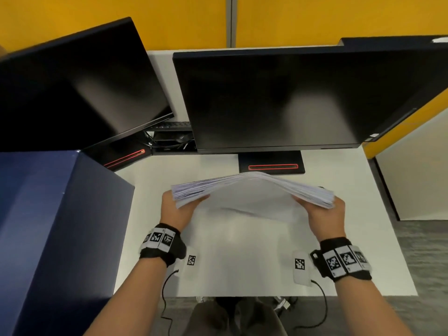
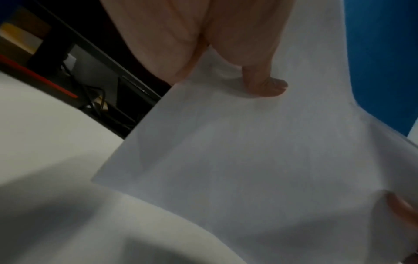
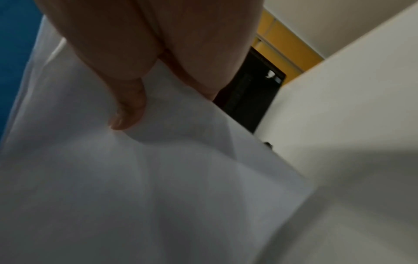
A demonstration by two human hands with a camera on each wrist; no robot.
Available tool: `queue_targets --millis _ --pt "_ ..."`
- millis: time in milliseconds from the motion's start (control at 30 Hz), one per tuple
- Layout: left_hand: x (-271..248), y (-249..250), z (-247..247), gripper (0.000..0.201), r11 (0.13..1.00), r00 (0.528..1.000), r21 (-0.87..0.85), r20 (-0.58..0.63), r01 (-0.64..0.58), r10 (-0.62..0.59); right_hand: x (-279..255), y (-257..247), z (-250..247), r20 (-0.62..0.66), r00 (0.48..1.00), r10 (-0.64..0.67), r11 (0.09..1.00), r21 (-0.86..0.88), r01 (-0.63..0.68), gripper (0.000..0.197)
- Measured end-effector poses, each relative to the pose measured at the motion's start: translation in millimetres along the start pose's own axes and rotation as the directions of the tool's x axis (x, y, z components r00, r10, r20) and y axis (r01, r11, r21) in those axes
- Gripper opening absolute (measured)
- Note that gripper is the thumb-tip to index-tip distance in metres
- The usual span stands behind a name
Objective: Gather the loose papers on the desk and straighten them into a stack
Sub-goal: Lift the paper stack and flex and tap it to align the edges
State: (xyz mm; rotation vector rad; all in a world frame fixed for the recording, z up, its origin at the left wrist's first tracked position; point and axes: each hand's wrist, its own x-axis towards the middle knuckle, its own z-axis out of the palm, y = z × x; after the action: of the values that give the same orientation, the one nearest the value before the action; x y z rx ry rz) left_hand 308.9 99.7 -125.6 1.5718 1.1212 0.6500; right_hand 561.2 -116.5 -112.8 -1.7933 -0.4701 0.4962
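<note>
A thick stack of white papers stands on its long edge above the white desk, its top bowed upward in the middle and its sheet edges fanned unevenly. My left hand grips the stack's left end and my right hand grips the right end. In the left wrist view my thumb presses on the near face of the papers. In the right wrist view my thumb presses on the same face of the papers. The fingers behind the stack are hidden.
Two dark monitors stand at the back of the desk, the right one on a black stand. A dark blue partition borders the desk at the left. Yellow wall panels rise behind. Cables lie between the monitors.
</note>
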Motion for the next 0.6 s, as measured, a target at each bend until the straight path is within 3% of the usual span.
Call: queue_targets --millis 67,200,267,367,467,600 --pt "2.7 -3.2 -0.8 0.028 1.0 1.0 0.001 0.021 -0.007 0.007 0.5 3.0 -4.5 0.01 1.0 -0.022 1.0 0.01 0.022 0.017" --pt "1.9 -48.7 0.7 0.034 0.976 0.992 0.204 0.087 0.072 -0.091 -4.9 39.5 -1.8 0.098 0.992 0.076 0.993 -0.1 -0.066 0.02" --pt "9.0 -58.3 -3.2 0.032 0.954 0.995 0.299 0.098 -0.029 -0.001 -5.4 45.0 -2.4 0.107 0.993 0.05 0.982 -0.187 -0.029 0.023" --pt "26.7 1.7 -20.8 0.022 0.887 0.965 0.387 0.172 -0.253 0.2 2.0 23.3 -12.1 0.081 0.995 0.066 0.988 -0.145 -0.054 0.02" --pt "31.8 94.9 -34.8 0.012 0.695 0.906 0.581 0.261 -0.423 0.334 5.9 -5.1 -16.0 0.152 0.988 -0.026 0.979 -0.196 0.056 0.017" --pt "18.3 179.7 -13.1 0.035 0.368 0.729 0.629 0.588 -0.685 0.352 -3.9 -51.8 17.8 0.379 0.895 -0.234 0.898 -0.269 0.349 0.022"
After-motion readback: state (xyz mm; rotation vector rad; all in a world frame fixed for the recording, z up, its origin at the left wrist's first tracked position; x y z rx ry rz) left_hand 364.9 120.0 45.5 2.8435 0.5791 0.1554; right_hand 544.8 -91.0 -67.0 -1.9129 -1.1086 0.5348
